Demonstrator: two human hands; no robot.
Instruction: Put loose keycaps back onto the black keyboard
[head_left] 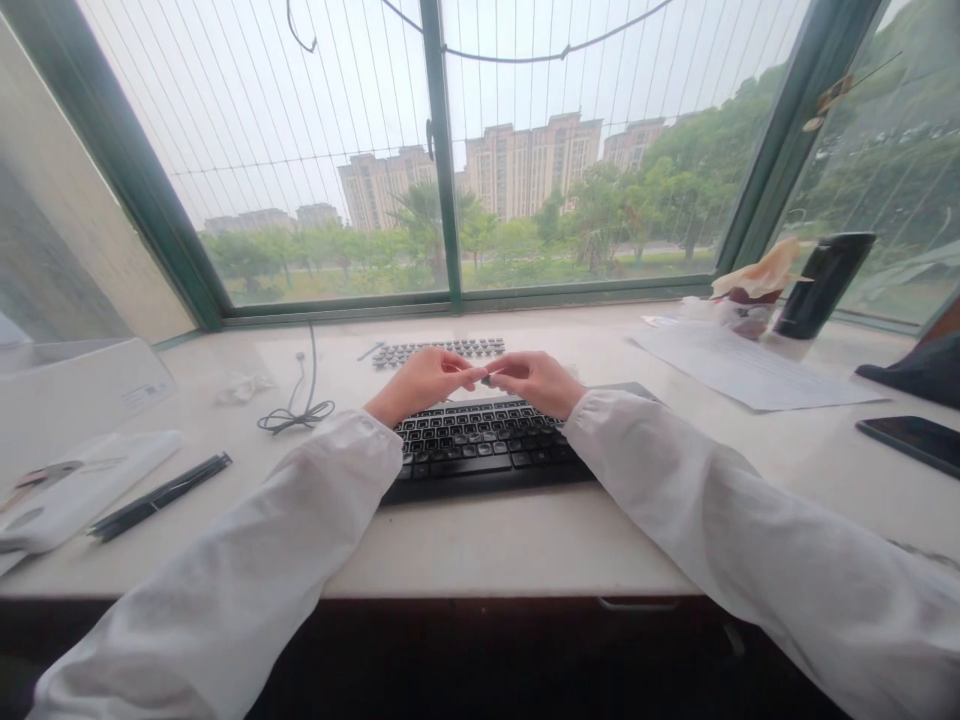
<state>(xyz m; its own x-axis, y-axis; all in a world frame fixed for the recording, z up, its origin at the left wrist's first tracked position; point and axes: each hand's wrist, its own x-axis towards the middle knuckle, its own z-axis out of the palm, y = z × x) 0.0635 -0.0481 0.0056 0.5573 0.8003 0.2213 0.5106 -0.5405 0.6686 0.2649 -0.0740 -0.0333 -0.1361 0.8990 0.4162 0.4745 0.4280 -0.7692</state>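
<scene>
- Over the keyboard [480,466], which lies midway along the counter [510,555] toward its near edge, the right hand [538,382] pinches a small dark piece [487,380]; the left hand [427,386] has its fingertips drawn together beside it, its grip unclear.
- Work looks partway: lower rows seem capped, upper rows bare; loose keycaps [401,353] lie in rows toward the far edge.
- Far right corner: a bottle [825,285], contents hidden.

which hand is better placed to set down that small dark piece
Probably the right hand: the small dark piece shows at its fingertips, close to the black keyboard. The left hand reaches there too, so the margin seems slight.
</scene>
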